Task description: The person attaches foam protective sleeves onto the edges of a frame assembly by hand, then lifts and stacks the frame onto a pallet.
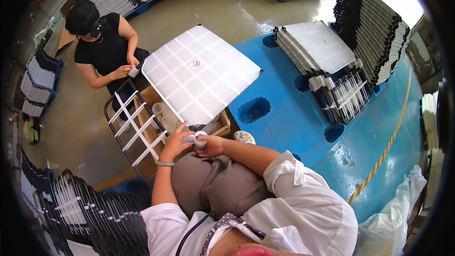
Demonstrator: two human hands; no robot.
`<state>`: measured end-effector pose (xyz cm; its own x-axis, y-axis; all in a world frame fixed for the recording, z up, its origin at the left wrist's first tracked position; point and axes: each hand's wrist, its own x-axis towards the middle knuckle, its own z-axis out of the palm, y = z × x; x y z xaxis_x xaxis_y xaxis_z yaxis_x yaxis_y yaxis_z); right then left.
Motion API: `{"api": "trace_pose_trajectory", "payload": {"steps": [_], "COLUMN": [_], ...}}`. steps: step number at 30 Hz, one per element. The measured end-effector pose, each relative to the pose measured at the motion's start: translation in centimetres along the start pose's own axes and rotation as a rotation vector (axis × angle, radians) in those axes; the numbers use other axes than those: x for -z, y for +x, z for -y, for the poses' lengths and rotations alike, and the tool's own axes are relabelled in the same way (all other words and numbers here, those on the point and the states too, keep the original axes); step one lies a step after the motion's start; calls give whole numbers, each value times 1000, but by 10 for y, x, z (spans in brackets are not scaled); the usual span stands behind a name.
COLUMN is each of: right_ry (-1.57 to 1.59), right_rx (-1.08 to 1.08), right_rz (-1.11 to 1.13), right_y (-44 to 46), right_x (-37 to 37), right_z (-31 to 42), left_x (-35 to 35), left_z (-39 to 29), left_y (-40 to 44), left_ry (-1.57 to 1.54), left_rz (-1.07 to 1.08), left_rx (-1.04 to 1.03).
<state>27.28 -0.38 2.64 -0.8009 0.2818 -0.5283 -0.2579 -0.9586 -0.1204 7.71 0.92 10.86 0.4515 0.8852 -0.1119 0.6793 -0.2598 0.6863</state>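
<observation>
A small roll of white tape (200, 139) is in my right hand (212, 146), above my lap, with the fingers wrapped round its side. My left hand (176, 141) closes on a white part against the roll, its index finger reaching up to the panel's corner. Whether that part is tape or a second roll is hard to tell. Just beyond my hands lies a square black-edged panel with a white crisscrossed cover (213, 61) and a small red mark. To the left a black frame with white crossed strips (137, 130) leans beside a wooden crate (224, 124).
Opposite me a person in black (106, 42) holds a small white object at the frame's corner. Blue pallets (284, 109) to the right carry stacked panels (317, 47) and frames (346, 97). More black frames (95, 204) stand at lower left. Clear plastic sheeting (388, 223) lies at lower right.
</observation>
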Motion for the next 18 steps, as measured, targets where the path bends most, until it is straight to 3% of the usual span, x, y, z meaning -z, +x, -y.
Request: {"api": "trace_pose_trajectory", "payload": {"steps": [10, 13, 18], "right_ry": [-56, -54, -120], "right_rx": [14, 5, -51], "right_rz": [7, 38, 72], "right_y": [2, 1, -9], "right_x": [5, 6, -1], "right_z": [0, 2, 5], "left_x": [-3, 3, 4], "left_z": [5, -7, -12], "left_y": [1, 0, 2], "left_ry": [66, 42, -8], "left_rz": [-38, 29, -20], "left_rx": [-111, 39, 7]}}
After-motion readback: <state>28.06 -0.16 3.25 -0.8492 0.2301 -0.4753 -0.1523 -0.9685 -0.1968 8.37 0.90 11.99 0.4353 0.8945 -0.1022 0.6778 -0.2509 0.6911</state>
